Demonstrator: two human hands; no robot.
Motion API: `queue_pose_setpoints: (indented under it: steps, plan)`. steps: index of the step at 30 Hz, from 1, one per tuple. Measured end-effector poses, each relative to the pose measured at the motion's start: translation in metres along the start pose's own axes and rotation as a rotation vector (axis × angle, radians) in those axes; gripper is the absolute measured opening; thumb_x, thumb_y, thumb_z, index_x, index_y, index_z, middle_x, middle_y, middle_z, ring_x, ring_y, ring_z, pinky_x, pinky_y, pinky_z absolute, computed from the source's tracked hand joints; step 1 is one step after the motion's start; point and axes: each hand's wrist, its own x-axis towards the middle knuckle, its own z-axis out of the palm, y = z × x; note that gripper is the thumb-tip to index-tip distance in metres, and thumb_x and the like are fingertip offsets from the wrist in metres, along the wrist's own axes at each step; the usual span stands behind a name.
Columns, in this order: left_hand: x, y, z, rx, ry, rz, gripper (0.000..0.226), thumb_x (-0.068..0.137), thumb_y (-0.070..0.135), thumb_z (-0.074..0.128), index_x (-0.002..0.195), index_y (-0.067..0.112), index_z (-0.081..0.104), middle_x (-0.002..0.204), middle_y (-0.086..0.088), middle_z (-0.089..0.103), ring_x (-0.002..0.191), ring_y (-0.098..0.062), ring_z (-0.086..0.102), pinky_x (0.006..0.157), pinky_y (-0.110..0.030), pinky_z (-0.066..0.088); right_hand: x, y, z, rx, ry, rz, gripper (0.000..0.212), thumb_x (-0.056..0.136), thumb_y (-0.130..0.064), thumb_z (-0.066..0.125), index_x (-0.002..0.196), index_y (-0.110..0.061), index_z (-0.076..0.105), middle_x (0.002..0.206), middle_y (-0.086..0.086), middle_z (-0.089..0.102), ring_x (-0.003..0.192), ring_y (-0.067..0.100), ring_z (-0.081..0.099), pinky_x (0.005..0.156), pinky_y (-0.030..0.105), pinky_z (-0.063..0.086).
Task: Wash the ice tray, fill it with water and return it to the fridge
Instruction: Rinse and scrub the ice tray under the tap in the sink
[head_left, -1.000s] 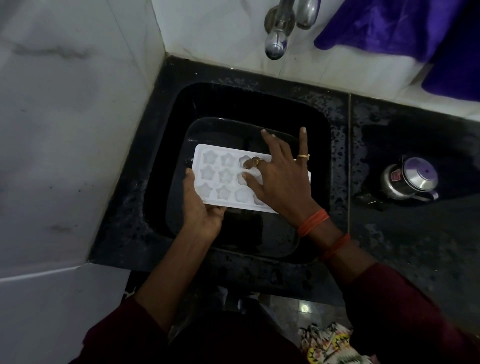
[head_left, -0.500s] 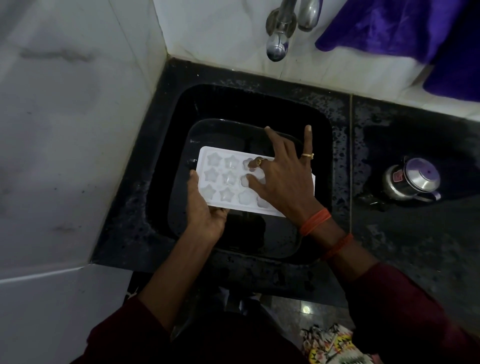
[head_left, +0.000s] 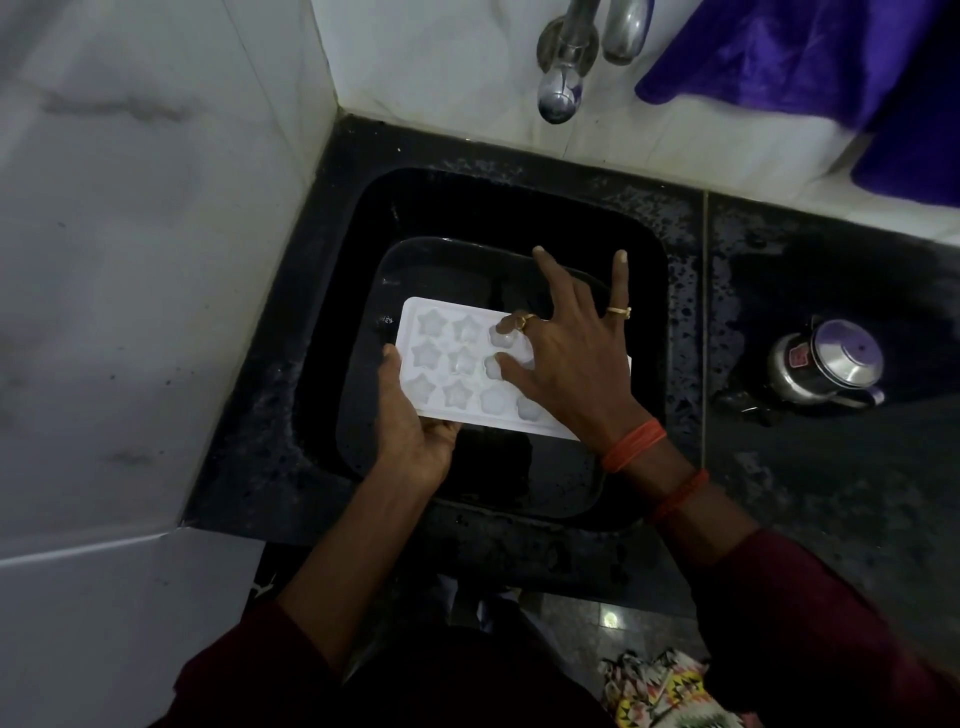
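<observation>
A white ice tray (head_left: 451, 364) with star-shaped cups is held level over the black sink (head_left: 644, 270). My left hand (head_left: 415, 431) grips its near left corner from below, thumb along the left edge. My right hand (head_left: 566, 358) lies spread on top of the tray's right half, with the thumb and a ringed fingertip pressed into cups and two fingers raised. The right end of the tray is hidden under that hand. A steel tap (head_left: 560, 88) hangs above the sink's back edge; no water runs from it.
A dark tub (head_left: 363, 415) sits inside the sink under the tray. A small steel lidded pot (head_left: 826, 369) stands on the black counter at the right. Purple cloth (head_left: 810, 57) hangs at the back right. White tiled walls close in the left and back.
The tray and both hands keep almost the same place over the sink. My right fingers have shifted slightly among the cups.
</observation>
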Motion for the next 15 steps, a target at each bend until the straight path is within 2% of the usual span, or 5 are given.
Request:
queue_pose_setpoints:
  steps: [3,7,12,15]
  plan:
    - [0.002,-0.002,-0.002,-0.014,-0.009,-0.008,0.057,0.097,0.058,0.054,0.13,0.012,0.065,0.121,-0.013,0.075,0.112,-0.031,0.072,0.1,-0.049,0.055,0.0,0.0,0.0,-0.021,-0.044,-0.025,0.036,0.081,-0.064,0.059,0.096,-0.036,0.077,0.156,0.015,0.04,0.135,0.03,0.048,0.119,0.056,-0.017]
    - [0.005,-0.005,-0.005,-0.014,-0.014,-0.013,0.062,0.096,0.059,0.057,0.134,0.011,0.063,0.125,-0.015,0.072,0.117,-0.033,0.069,0.106,-0.052,0.051,0.001,-0.001,0.003,0.001,-0.076,-0.037,0.031,0.078,-0.059,0.064,0.093,-0.035,0.077,0.154,0.017,0.042,0.132,0.032,0.051,0.119,0.053,-0.019]
    - [0.013,-0.009,-0.012,-0.036,-0.073,-0.053,0.081,0.084,0.065,0.068,0.141,0.01,0.058,0.138,-0.02,0.063,0.129,-0.041,0.059,0.114,-0.058,0.042,0.0,-0.004,0.006,0.088,-0.042,-0.02,0.025,0.076,-0.052,0.069,0.091,-0.032,0.075,0.153,0.015,0.044,0.127,0.028,0.055,0.12,0.053,-0.016]
    - [0.015,-0.01,-0.013,-0.041,-0.066,-0.058,0.074,0.089,0.064,0.063,0.14,0.01,0.059,0.135,-0.02,0.066,0.126,-0.041,0.062,0.113,-0.057,0.044,-0.003,-0.005,0.007,0.101,-0.059,-0.004,0.026,0.077,-0.05,0.066,0.092,-0.031,0.075,0.154,0.015,0.043,0.129,0.027,0.053,0.12,0.053,-0.016]
